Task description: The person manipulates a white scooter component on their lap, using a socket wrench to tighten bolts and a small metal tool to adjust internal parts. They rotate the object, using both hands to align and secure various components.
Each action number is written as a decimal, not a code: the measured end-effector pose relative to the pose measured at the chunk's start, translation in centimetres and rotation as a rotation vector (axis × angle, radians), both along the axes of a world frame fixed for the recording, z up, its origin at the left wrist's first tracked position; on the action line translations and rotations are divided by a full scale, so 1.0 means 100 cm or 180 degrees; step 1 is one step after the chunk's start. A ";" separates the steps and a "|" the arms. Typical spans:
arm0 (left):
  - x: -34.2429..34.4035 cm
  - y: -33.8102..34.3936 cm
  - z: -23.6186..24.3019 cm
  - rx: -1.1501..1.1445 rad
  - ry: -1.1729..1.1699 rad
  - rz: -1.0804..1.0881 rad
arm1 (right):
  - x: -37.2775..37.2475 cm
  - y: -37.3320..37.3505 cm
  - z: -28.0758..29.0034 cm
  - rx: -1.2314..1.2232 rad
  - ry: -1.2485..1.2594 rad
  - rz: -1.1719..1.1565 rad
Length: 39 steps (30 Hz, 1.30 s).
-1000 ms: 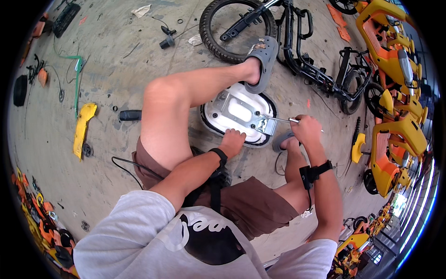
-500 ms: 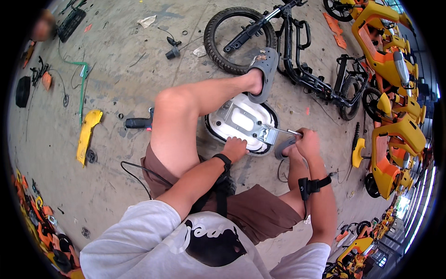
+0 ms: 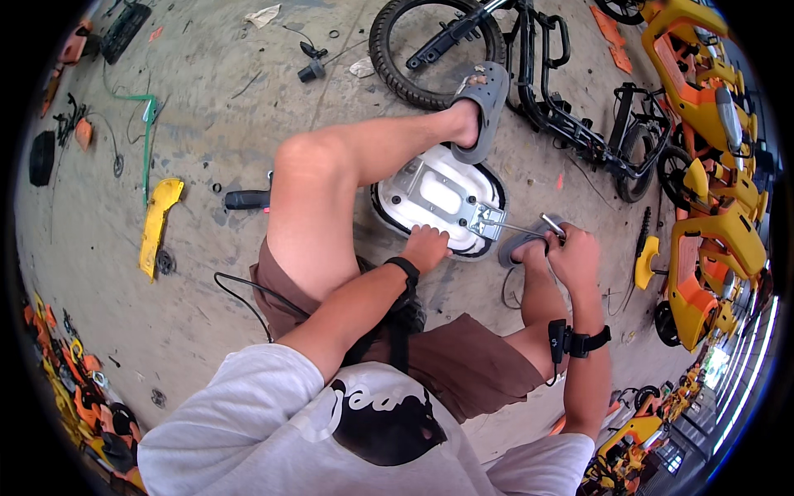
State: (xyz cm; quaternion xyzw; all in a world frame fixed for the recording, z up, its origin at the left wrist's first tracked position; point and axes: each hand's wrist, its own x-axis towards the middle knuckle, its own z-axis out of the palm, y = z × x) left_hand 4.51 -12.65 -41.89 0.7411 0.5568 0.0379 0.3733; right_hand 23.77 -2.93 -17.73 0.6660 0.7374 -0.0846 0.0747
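Note:
An upturned seat [image 3: 451, 201] lies on the floor, its white underside up, with a dark edge, a metal plate and a shiny bracket [image 3: 485, 221] at its right end. My left hand [image 3: 427, 248] is closed over the seat's near rim. My right hand [image 3: 573, 252] grips what looks like a T-handle wrench [image 3: 523, 227]. The crossbar sticks out above my fist, and the thin shaft runs left to the bracket. Whether its tip is seated in a fastener is too small to tell. My foot in a grey clog [image 3: 483, 116] rests at the seat's far edge.
Beyond the seat lies a black two-wheeler frame [image 3: 546, 107] with its front wheel [image 3: 382, 58]. Yellow-orange scooters [image 3: 718, 264] line the right side. To the left are a dark tool handle [image 3: 247, 200] and a yellow panel [image 3: 159, 225]. Loose parts pile up at lower left.
My right hand has moved slightly right and lower, and the wrench's crossbar now shows above it. The view has shifted a little; my left hand stays on the seat's rim.

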 end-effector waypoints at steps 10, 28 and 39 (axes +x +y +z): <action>0.000 0.003 0.001 -0.0100 0.0043 -0.0053 | -0.003 -0.011 -0.028 -0.0066 -0.0072 0.0058; 0.000 0.004 0.003 -0.0150 0.0061 -0.0124 | -0.010 -0.014 -0.027 -0.0118 -0.0136 0.0276; -0.001 0.005 0.005 -0.0200 0.0081 -0.0136 | -0.013 -0.014 -0.021 -0.0164 0.0214 0.0830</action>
